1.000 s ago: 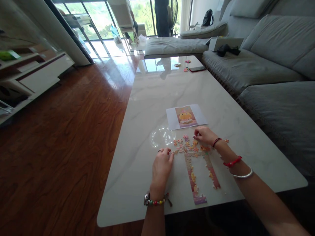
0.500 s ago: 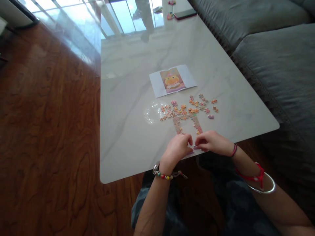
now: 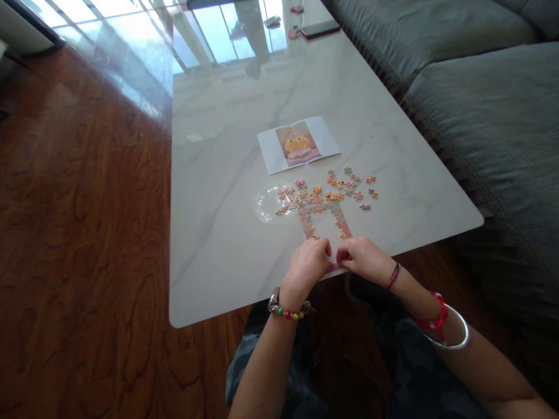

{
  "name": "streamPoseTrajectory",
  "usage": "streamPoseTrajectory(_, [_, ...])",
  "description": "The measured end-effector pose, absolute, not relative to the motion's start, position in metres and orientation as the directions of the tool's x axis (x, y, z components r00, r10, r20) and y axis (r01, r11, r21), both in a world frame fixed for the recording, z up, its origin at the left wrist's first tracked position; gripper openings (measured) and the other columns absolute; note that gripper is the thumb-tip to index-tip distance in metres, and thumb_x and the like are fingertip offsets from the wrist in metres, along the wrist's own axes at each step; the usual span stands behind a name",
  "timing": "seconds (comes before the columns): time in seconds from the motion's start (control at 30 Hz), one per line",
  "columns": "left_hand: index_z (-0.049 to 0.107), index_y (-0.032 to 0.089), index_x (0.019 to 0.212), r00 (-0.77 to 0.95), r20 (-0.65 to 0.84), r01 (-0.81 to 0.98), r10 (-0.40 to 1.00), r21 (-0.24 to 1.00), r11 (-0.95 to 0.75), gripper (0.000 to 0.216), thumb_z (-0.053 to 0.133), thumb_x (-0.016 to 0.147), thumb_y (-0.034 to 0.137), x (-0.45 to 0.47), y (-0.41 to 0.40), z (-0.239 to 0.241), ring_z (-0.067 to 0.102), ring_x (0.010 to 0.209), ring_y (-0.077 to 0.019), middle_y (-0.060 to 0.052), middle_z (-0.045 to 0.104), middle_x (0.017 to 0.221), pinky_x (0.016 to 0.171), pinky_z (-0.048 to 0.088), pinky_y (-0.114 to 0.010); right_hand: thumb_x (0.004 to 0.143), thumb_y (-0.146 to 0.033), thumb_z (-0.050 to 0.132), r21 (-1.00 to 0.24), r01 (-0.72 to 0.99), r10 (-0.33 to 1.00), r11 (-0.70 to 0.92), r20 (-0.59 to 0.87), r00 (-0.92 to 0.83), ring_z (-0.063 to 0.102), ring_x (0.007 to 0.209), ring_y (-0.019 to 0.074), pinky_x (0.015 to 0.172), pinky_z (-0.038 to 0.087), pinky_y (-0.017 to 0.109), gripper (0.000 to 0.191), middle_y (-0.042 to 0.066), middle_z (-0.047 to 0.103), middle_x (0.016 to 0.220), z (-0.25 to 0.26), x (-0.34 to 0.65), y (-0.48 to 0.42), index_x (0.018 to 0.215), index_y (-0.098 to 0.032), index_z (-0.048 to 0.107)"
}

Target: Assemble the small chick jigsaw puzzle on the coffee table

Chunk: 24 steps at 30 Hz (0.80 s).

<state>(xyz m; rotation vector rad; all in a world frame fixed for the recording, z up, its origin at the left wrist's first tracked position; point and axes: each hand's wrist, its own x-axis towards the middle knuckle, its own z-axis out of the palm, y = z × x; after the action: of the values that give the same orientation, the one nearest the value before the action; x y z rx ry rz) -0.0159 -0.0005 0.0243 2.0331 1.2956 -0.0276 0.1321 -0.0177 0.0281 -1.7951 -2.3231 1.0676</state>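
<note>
My left hand [image 3: 306, 263] is closed at the near table edge, its fingertips pressing on a pinkish-purple strip of puzzle pieces [image 3: 335, 267]. From the other side, my right hand [image 3: 365, 259] pinches a puzzle piece at that same strip, mostly hidden by the fingers. Just beyond my hands lies a joined puzzle border [image 3: 307, 222], showing a top side and two side strips around bare table. Loose puzzle pieces [image 3: 328, 196], orange, pink and grey, are scattered along its far side. A lone purple piece [image 3: 365, 206] rests to the right.
A creased paper with a cartoon picture [image 3: 299, 144] lies beyond the pieces on the glossy marble-look table [image 3: 213, 233]. Farther off are a dark flat device [image 3: 321, 29] and small colourful items [image 3: 293, 32]. A grey sofa [image 3: 489, 99] runs along the right side.
My right hand has moved slightly left, toward my left hand, bringing its piece down onto the purple strip. The view has shifted a little; the loose pieces lie as before.
</note>
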Motion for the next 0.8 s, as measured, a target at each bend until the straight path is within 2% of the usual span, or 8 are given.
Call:
streamPoseTrajectory(0.17, [0.055, 0.019, 0.076, 0.440, -0.392, 0.832, 0.808, 0.516, -0.203, 0.012, 0.061, 0.067, 0.026, -0.010, -0.004, 0.022, 0.053, 0.076, -0.0181, -0.004, 0.055, 0.077, 0.062, 0.037, -0.025, 0.067, -0.015, 0.058, -0.465, 0.883, 0.887, 0.068, -0.377, -0.267, 0.054, 0.061, 0.0130, 0.057, 0.037, 0.022, 0.007, 0.002, 0.061, 0.063, 0.027, 0.129, -0.020, 0.061, -0.018, 0.058])
streamPoseTrajectory(0.27, [0.055, 0.019, 0.074, 0.440, -0.389, 0.826, 0.809, 0.529, -0.195, 0.012, 0.061, 0.066, 0.025, -0.009, -0.004, 0.023, 0.052, 0.074, -0.0180, -0.003, 0.055, 0.075, 0.060, 0.036, -0.025, 0.068, -0.017, 0.058, -0.546, 0.836, 0.890, 0.060, -0.350, -0.292, 0.053, 0.059, 0.0114, 0.055, 0.037, 0.021, 0.005, 0.000, 0.060, 0.061, 0.035, 0.137, -0.019, 0.063, -0.018, 0.059])
streamPoseTrajectory(0.37, [0.055, 0.018, 0.070, 0.461, -0.374, 0.782, 0.805, 0.601, -0.168, 0.011, 0.061, 0.064, 0.024, -0.014, -0.001, 0.026, 0.051, 0.068, -0.0161, -0.001, 0.053, 0.068, 0.057, 0.035, -0.025, 0.073, -0.027, 0.055, -0.632, 0.775, 0.937, 0.009, -0.266, -0.228, 0.053, 0.056, 0.0107, 0.055, 0.038, 0.021, 0.011, -0.001, 0.061, 0.060, 0.049, 0.153, -0.007, 0.069, -0.019, 0.061])
streamPoseTrajectory(0.43, [0.054, 0.018, 0.067, 0.477, -0.371, 0.721, 0.796, 0.684, -0.113, 0.009, 0.060, 0.062, 0.021, -0.020, 0.004, 0.029, 0.049, 0.062, -0.0134, 0.001, 0.052, 0.063, 0.055, 0.034, -0.023, 0.075, -0.031, 0.052, -0.634, 0.774, 0.974, -0.002, -0.177, -0.143, 0.053, 0.057, 0.0107, 0.055, 0.038, 0.021, 0.016, -0.001, 0.062, 0.062, 0.056, 0.159, 0.010, 0.071, -0.019, 0.061])
streamPoseTrajectory(0.5, [0.053, 0.017, 0.066, 0.476, -0.376, 0.641, 0.795, 0.767, -0.021, 0.006, 0.058, 0.063, 0.019, -0.029, 0.011, 0.032, 0.046, 0.057, -0.0107, 0.003, 0.051, 0.060, 0.052, 0.033, -0.022, 0.075, -0.029, 0.052, -0.596, 0.802, 0.988, 0.038, -0.097, -0.120, 0.054, 0.058, 0.0107, 0.057, 0.039, 0.021, 0.015, 0.000, 0.062, 0.066, 0.056, 0.156, 0.032, 0.072, -0.018, 0.062])
streamPoseTrajectory(0.6, [0.053, 0.017, 0.069, 0.422, -0.362, 0.516, 0.831, 0.850, 0.109, 0.006, 0.054, 0.067, 0.022, -0.043, 0.023, 0.033, 0.042, 0.053, -0.0082, 0.005, 0.046, 0.057, 0.049, 0.031, -0.020, 0.075, -0.020, 0.052, -0.508, 0.841, 0.973, 0.188, -0.024, -0.232, 0.055, 0.066, 0.0116, 0.065, 0.040, 0.022, 0.011, 0.003, 0.062, 0.075, 0.046, 0.134, 0.071, 0.076, -0.017, 0.063])
streamPoseTrajectory(0.7, [0.054, 0.016, 0.070, 0.303, -0.292, 0.485, 0.907, 0.867, 0.117, 0.009, 0.053, 0.068, 0.025, -0.055, 0.033, 0.031, 0.036, 0.051, -0.0071, 0.006, 0.039, 0.054, 0.048, 0.028, -0.020, 0.075, -0.015, 0.052, -0.426, 0.845, 0.932, 0.323, -0.012, -0.362, 0.056, 0.081, 0.0142, 0.072, 0.040, 0.022, 0.018, 0.007, 0.060, 0.092, 0.032, 0.105, 0.103, 0.090, -0.016, 0.062])
streamPoseTrajectory(0.8, [0.054, 0.016, 0.068, 0.189, -0.245, 0.505, 0.951, 0.855, 0.120, 0.009, 0.052, 0.069, 0.025, -0.062, 0.041, 0.028, 0.034, 0.050, -0.0070, 0.007, 0.036, 0.052, 0.049, 0.027, -0.020, 0.074, -0.010, 0.050, -0.381, 0.848, 0.908, 0.369, -0.049, -0.417, 0.057, 0.084, 0.0139, 0.073, 0.039, 0.021, 0.024, 0.008, 0.057, 0.098, 0.023, 0.089, 0.120, 0.094, -0.017, 0.061])
